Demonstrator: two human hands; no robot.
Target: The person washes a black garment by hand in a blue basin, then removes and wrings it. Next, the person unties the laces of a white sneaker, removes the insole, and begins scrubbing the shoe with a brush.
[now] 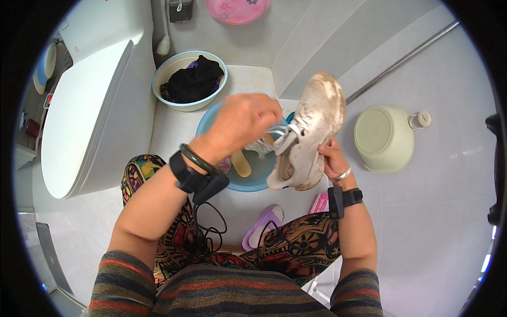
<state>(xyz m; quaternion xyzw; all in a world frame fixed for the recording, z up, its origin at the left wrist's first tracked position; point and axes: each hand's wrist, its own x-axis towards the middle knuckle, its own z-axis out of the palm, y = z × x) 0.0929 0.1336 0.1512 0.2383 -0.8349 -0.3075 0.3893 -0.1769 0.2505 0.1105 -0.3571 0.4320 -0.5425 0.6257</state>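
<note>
A dirty white sneaker (317,119) is held up over the blue basin (202,129), toe pointing away from me. My right hand (332,158) grips it from its right side, with most of the fingers hidden behind the shoe. My left hand (243,124), slightly blurred, is closed at the left of the shoe. A white shoelace (282,132) stretches from the sneaker's eyelets to the left fingers. In the basin's water are a yellowish insole (241,164) and a white item partly hidden by my left hand.
Dark clothes (196,80) fill a second basin (160,96) at the far left, beside the toilet (87,116). On the right stands an upturned pale green bucket (381,138) near a small jar (421,120). A purple slipper (269,219) lies between my legs, near a dark cable (211,230).
</note>
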